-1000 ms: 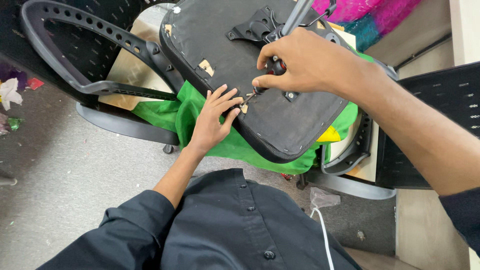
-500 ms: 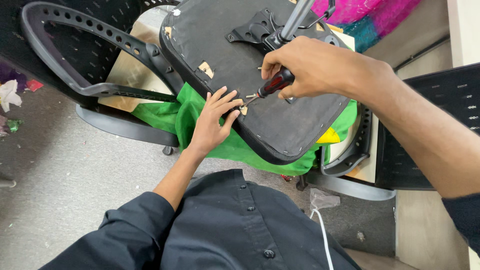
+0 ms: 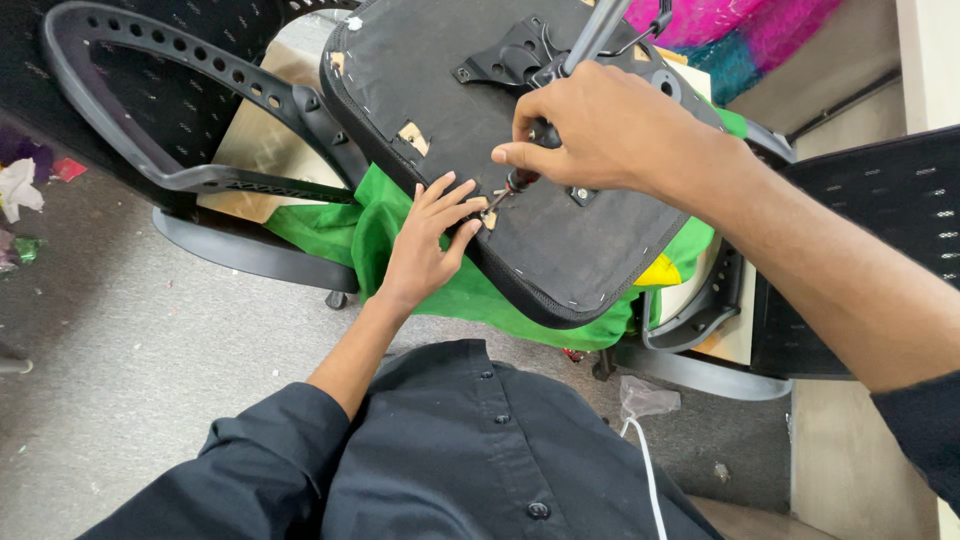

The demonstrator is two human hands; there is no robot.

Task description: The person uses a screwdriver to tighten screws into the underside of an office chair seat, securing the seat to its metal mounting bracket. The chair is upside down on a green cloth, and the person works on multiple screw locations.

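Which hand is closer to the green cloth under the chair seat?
Left. The left hand rests at the seat's edge, right over the green cloth. The right hand is higher on the seat, holding a screwdriver.

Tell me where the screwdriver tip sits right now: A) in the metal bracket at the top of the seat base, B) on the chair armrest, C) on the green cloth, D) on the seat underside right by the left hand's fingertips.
D: the right hand holds the screwdriver angled down onto the black seat underside, its tip meeting the fingertips of the left hand, well below the metal bracket.
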